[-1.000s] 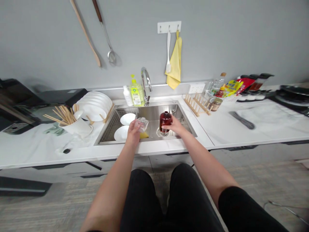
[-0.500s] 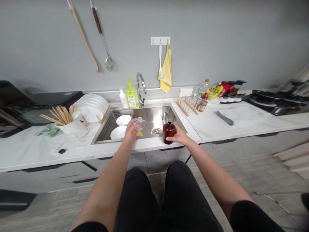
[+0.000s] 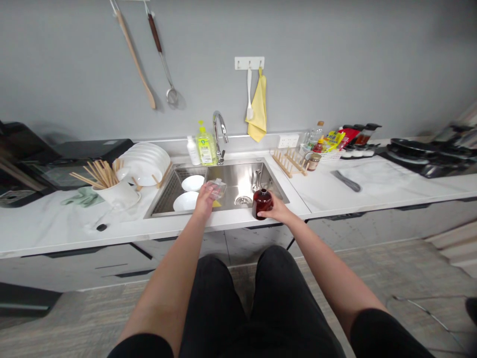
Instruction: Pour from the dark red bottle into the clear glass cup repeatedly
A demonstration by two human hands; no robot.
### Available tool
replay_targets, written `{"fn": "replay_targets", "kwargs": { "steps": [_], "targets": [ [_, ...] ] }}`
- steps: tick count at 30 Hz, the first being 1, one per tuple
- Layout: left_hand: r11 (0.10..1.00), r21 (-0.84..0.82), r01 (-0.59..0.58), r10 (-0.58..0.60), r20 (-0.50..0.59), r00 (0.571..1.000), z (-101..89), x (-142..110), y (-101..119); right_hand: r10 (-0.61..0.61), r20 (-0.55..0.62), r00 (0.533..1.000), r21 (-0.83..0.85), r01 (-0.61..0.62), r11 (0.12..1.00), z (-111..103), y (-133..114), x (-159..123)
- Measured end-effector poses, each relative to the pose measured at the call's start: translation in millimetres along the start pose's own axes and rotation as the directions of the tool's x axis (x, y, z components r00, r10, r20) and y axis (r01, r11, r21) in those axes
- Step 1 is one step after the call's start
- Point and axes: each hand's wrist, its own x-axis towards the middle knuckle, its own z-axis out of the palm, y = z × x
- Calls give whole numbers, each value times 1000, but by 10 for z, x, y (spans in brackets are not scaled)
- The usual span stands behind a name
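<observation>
My left hand (image 3: 204,200) is closed on a small clear container (image 3: 217,189), held above the front of the steel sink (image 3: 233,173). Its exact kind is hard to make out. My right hand (image 3: 274,209) wraps round the side of a dark red bottle (image 3: 262,205) with an uncapped neck. The bottle stands upright at the sink's front edge, on the right. Two white bowls (image 3: 185,202) sit in the sink's left part, beside my left hand. A yellow sponge-like piece (image 3: 216,203) shows partly below the clear container.
A faucet (image 3: 219,134), a green soap bottle (image 3: 206,147) and a white bottle (image 3: 193,150) stand behind the sink. To the left are white plates (image 3: 149,161) and a pitcher of chopsticks (image 3: 118,195). A wooden rack (image 3: 288,163) and a grey utensil (image 3: 346,181) lie right.
The camera view has shifted slightly. Both hands keep their holds on the clear container and the red bottle, with almost no movement relative to the sink.
</observation>
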Motion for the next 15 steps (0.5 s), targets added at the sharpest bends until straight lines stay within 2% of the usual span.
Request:
{"fn": "replay_targets", "kwargs": {
  "steps": [5,6,8,9,11,12,13,15],
  "targets": [
    [1000,6,12,-12,1,1000,8,-48,23,-15,12,1000,53,14,998,-25,39,-23],
    [1000,3,16,-16,-5,1000,10,-76,32,-39,-18,999,62,40,997,-41,26,-61],
    [1000,2,10,-10,-27,1000,13,-147,50,-101,-175,979,38,110,993,-49,-44,-182],
    [1000,12,-6,6,-41,999,14,-188,58,-134,-297,945,-4,140,990,-24,-104,-259],
    [997,57,-54,58,-69,996,13,-269,72,-195,-546,814,-139,141,980,120,-271,-412],
    [993,87,-78,86,-81,993,11,-305,77,-228,-597,769,-193,138,971,245,-371,-470],
    [989,114,-97,107,-93,990,8,-335,81,-269,-566,779,-228,166,959,407,-473,-505],
    [983,150,-109,127,-111,986,-3,-373,87,-323,-297,899,-242,256,936,810,-657,-488]
  ]
}}
